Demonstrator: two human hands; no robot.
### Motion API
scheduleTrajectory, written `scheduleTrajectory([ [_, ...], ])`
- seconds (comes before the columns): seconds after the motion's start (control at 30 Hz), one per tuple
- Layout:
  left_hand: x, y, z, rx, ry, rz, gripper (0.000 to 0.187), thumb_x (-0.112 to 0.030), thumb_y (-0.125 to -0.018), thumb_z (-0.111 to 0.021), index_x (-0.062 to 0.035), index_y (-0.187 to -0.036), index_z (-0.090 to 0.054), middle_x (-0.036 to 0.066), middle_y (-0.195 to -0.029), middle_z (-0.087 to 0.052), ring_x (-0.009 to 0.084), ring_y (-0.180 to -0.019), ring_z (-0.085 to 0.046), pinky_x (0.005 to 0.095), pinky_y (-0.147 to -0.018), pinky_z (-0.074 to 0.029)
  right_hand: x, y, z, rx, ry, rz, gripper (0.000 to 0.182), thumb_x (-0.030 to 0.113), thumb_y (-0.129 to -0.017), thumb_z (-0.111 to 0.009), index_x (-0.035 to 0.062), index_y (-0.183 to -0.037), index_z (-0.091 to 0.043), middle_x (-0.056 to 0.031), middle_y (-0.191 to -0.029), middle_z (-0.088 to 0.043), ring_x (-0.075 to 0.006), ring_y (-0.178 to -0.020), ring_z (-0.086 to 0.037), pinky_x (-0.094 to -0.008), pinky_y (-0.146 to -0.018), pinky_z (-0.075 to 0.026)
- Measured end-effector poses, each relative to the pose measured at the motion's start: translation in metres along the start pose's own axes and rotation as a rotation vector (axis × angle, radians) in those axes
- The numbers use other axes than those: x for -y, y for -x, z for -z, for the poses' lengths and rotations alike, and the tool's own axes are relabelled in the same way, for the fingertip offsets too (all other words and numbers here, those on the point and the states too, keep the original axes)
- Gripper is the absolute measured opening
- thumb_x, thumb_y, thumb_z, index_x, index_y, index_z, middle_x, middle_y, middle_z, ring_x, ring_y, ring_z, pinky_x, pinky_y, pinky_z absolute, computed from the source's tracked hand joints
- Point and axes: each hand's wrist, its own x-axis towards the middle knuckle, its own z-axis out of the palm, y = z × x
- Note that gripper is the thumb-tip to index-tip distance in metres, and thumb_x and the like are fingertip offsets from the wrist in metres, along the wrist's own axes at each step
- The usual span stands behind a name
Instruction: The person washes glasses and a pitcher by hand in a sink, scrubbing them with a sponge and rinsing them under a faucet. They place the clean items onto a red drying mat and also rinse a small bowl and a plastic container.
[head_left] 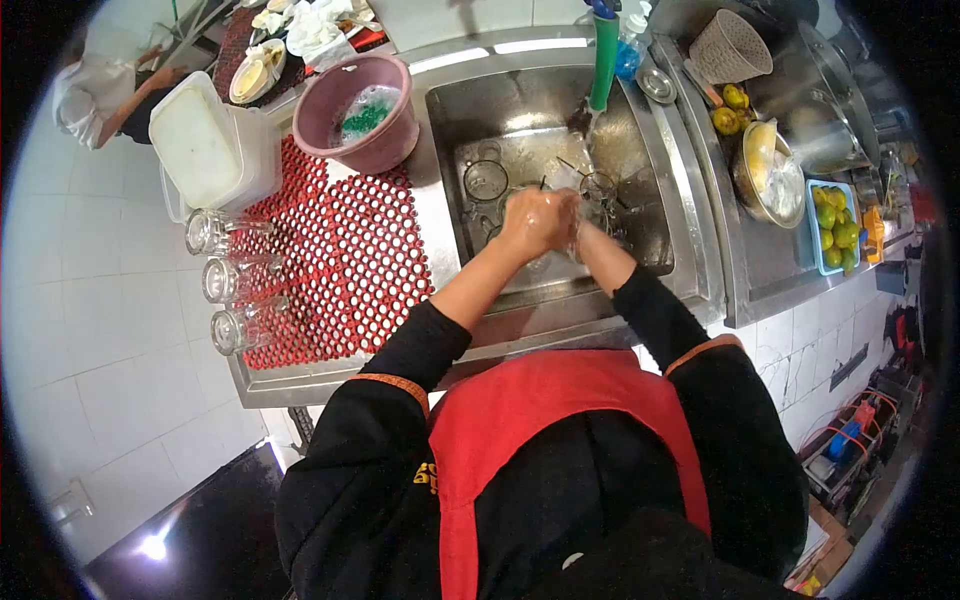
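Over the metal sink (520, 285), my left hand (537, 220) is closed, its fingers bent round something I cannot make out. My right hand (580, 228) is pressed close beside it, mostly hidden behind the left hand and blurred by water. Above them hangs the end of a green hose (604, 65), with water falling near the hands. Clear glassware lies in the basin, including a round glass (486, 180) left of my hands and another glass (598, 186) just behind them.
Left of the sink, a pink tub (365, 115) with suds stands by a red mat (340, 260) with three glass mugs (232, 280). Plastic containers (200, 140) stand behind. Rightward are a metal bowl (750, 190) and a blue fruit tray (836, 228). Another person (95, 100) is at upper left.
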Motion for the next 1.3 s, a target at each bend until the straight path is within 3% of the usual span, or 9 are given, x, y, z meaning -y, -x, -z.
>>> scheduleTrajectory([
  [0.13,0.038,-0.013,-0.012,-0.227,0.096,0.023,0.014,-0.014,-0.077,-0.05,-0.0056,-0.078,-0.062,0.014,-0.069,-0.06,0.0281,-0.058,-0.058,0.034,-0.055,-0.046,0.04,0.031,0.026,-0.114,0.227,-0.219,0.019,0.014,-0.08,-0.051,0.0038,-0.094,-0.057,-0.0096,-0.105,-0.05,-0.0154,-0.094,-0.049,-0.0298,-0.079,-0.04],
  [0.2,0.046,-0.021,-0.023,-0.528,0.497,0.337,0.018,-0.015,-0.082,-0.045,-0.0048,-0.074,-0.058,0.014,-0.06,-0.056,0.0189,-0.051,-0.054,0.035,-0.047,-0.042,0.067,0.054,0.014,-0.462,0.428,0.514,0.017,0.014,-0.08,-0.05,0.0052,-0.093,-0.058,-0.0124,-0.101,-0.047,-0.0197,-0.093,-0.045,-0.0327,-0.079,-0.036],
  [0.33,0.027,-0.026,-0.015,-0.289,1.51,0.818,0.018,-0.022,-0.088,-0.04,-0.0077,-0.083,-0.05,0.002,-0.048,-0.041,0.012,-0.04,-0.04,0.0292,-0.036,-0.032,0.052,0.049,-0.012,-0.773,1.077,1.217,0.01,0.011,-0.076,-0.05,0.0066,-0.081,-0.056,-0.0113,-0.083,-0.05,-0.0297,-0.086,-0.044,-0.0408,-0.075,-0.035],
  [0.5,0.007,-0.018,-0.002,-0.169,1.646,0.851,0.017,-0.021,-0.089,-0.039,-0.0082,-0.092,-0.05,-0.003,-0.044,-0.027,0.0097,-0.033,-0.023,0.0254,-0.034,-0.02,0.06,0.031,0.044,-0.92,0.793,0.909,0.015,0.016,-0.08,-0.049,0.0047,-0.087,-0.055,-0.0072,-0.083,-0.053,-0.0252,-0.083,-0.049,-0.0323,-0.075,-0.039],
  [0.57,0.016,-0.021,0.003,0.114,1.511,0.716,0.017,-0.023,-0.088,-0.041,-0.0087,-0.087,-0.049,-0.003,-0.044,-0.028,0.0095,-0.032,-0.023,0.0251,-0.033,-0.02,0.065,0.028,0.072,-0.263,-0.198,0.421,0.016,0.02,-0.078,-0.053,0.0054,-0.084,-0.055,-0.0028,-0.083,-0.054,-0.0176,-0.081,-0.053,-0.0274,-0.073,-0.041],
  [0.63,0.021,-0.032,-0.004,0.116,1.408,0.738,0.015,-0.023,-0.086,-0.044,-0.0084,-0.087,-0.049,-0.004,-0.044,-0.029,0.009,-0.032,-0.024,0.0252,-0.032,-0.02,0.081,0.043,0.077,-0.086,-0.292,0.235,0.022,0.023,-0.075,-0.058,0.0066,-0.088,-0.054,-0.0005,-0.087,-0.053,-0.0121,-0.082,-0.053,-0.0249,-0.072,-0.043],
  [0.83,0.029,-0.053,-0.029,-0.103,0.941,0.444,0.021,-0.021,-0.082,-0.05,0.0001,-0.079,-0.051,0.003,-0.057,-0.051,0.0124,-0.049,-0.047,0.0272,-0.047,-0.039,0.078,0.056,0.075,0.427,0.423,0.101,0.039,0.014,-0.071,-0.062,0.0039,-0.105,-0.046,-0.005,-0.102,-0.05,-0.0167,-0.089,-0.051,-0.0285,-0.071,-0.045],
  [1.0,0.042,-0.031,-0.066,-0.02,0.924,0.43,0.016,-0.019,-0.083,-0.049,-0.0048,-0.077,-0.052,-0.004,-0.06,-0.044,0.0047,-0.052,-0.038,0.0216,-0.048,-0.033,0.054,0.051,0.068,0.247,1.34,0.248,0.031,0.0,-0.056,-0.057,-0.0012,-0.087,-0.056,-0.0238,-0.078,-0.057,-0.0377,-0.08,-0.056,-0.0393,-0.067,-0.047],
  [1.3,0.081,-0.055,-0.069,0.386,0.576,0.517,0.016,-0.013,-0.072,-0.054,0.0,-0.074,-0.062,0.015,-0.068,-0.06,0.02,-0.068,-0.06,0.0312,-0.061,-0.045,0.007,0.033,0.049,0.324,1.486,0.044,0.025,0.007,-0.059,-0.062,-0.0014,-0.082,-0.058,-0.0218,-0.081,-0.057,-0.0334,-0.08,-0.057,-0.0397,-0.069,-0.048],
])
